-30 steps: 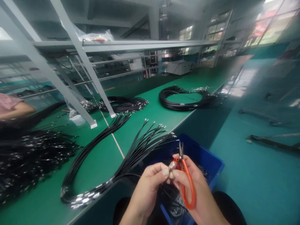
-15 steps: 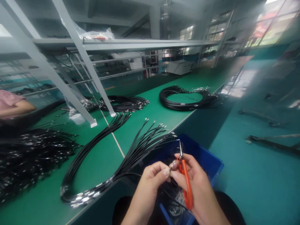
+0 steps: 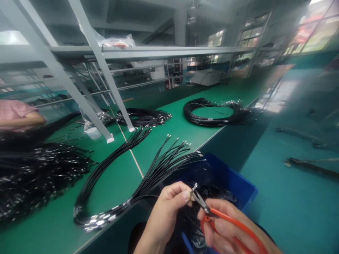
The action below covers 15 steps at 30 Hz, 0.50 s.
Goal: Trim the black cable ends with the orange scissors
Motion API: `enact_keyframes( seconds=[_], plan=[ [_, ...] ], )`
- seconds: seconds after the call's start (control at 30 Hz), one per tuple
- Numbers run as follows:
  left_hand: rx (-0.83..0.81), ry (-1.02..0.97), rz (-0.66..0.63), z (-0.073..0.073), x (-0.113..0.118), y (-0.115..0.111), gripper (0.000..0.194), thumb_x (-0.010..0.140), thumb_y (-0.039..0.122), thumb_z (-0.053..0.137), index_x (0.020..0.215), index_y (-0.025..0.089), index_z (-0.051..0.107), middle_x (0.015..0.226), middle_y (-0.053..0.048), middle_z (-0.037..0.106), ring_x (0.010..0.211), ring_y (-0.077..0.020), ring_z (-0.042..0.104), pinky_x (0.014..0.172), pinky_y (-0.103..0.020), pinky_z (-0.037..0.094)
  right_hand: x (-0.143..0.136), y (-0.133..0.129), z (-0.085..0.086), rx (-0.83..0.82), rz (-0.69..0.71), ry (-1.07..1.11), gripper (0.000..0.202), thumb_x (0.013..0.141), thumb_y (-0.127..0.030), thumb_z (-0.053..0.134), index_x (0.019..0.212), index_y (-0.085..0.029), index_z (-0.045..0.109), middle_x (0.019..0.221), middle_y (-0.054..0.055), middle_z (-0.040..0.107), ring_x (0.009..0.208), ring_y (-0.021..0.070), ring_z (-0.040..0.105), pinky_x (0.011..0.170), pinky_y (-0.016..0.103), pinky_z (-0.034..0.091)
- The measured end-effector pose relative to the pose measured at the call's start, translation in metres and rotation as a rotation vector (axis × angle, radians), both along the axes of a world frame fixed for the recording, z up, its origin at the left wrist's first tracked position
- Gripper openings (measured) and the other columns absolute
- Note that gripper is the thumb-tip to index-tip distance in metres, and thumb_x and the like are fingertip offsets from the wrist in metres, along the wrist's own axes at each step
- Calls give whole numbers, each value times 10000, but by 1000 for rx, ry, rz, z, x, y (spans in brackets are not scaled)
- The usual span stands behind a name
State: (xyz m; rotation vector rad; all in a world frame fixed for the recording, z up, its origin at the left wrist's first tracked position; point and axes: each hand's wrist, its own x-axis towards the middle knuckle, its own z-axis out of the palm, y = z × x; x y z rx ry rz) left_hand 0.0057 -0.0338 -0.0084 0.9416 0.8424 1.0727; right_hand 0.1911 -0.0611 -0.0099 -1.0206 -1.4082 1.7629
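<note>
My left hand (image 3: 171, 203) is closed in a pinch on the end of a black cable (image 3: 144, 198), which leads back to a bundle on the bench. A small shiny metal end piece (image 3: 195, 186) sticks out past the fingertips. My right hand (image 3: 224, 222) is closed around the orange handles of a pair of pliers (image 3: 203, 204). Their slightly parted jaws point up and left, at the metal piece by my left fingertips. Whether they touch it, I cannot tell. The cable bundle (image 3: 90, 183) curves over the bench, its metal-tipped ends fanned out.
Below my hands stands a blue bin (image 3: 242, 187) with dark scraps and clear plastic inside. On the green bench (image 3: 111, 183) lie more cable coils (image 3: 206, 121) and a large cable heap (image 3: 45, 176). Shelf posts (image 3: 106, 74) rise at the left. Another person's arm (image 3: 34, 118) shows far left.
My right hand has turned the pliers from upright, jaws up and away from the cable, to lying with the jaws at the metal end piece. The left hand keeps its pinch.
</note>
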Motion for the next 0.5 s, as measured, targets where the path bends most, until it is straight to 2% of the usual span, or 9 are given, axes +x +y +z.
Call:
enact_keyframes(
  seconds=[0.1, 0.27, 0.33, 0.5],
  plan=[
    [10, 4, -17, 2, 0, 0, 158, 803, 210, 595, 669, 125, 606, 644, -8, 549, 640, -121, 455, 645, -226, 349, -1, 2, -2, -20, 59, 39, 399, 773, -540, 576, 973, -196, 607, 743, 71, 601, 621, 189, 511, 630, 340, 417],
    [38, 18, -23, 1, -1, 0, 155, 818, 193, 581, 684, 122, 610, 660, -10, 560, 655, -122, 463, 667, -232, 357, -5, 5, 4, -231, 24, 106, 360, 700, -508, 663, 856, -186, 619, 590, 13, 524, 518, 138, 393, 570, 302, 373],
    [48, 23, -28, 1, -1, -1, 155, 818, 189, 581, 682, 121, 611, 662, -13, 565, 656, -124, 468, 668, -235, 361, -7, 6, 6, -272, 34, 128, 372, 682, -512, 678, 844, -181, 624, 603, 27, 552, 503, 131, 388, 545, 292, 361],
    [71, 32, -29, 0, -1, -1, 150, 819, 177, 578, 686, 119, 616, 665, -16, 581, 663, -127, 486, 674, -236, 369, -8, 7, 4, -232, -6, 204, 305, 769, -445, 629, 904, -173, 597, 703, 53, 617, 516, 107, 379, 529, 251, 331]
  ],
)
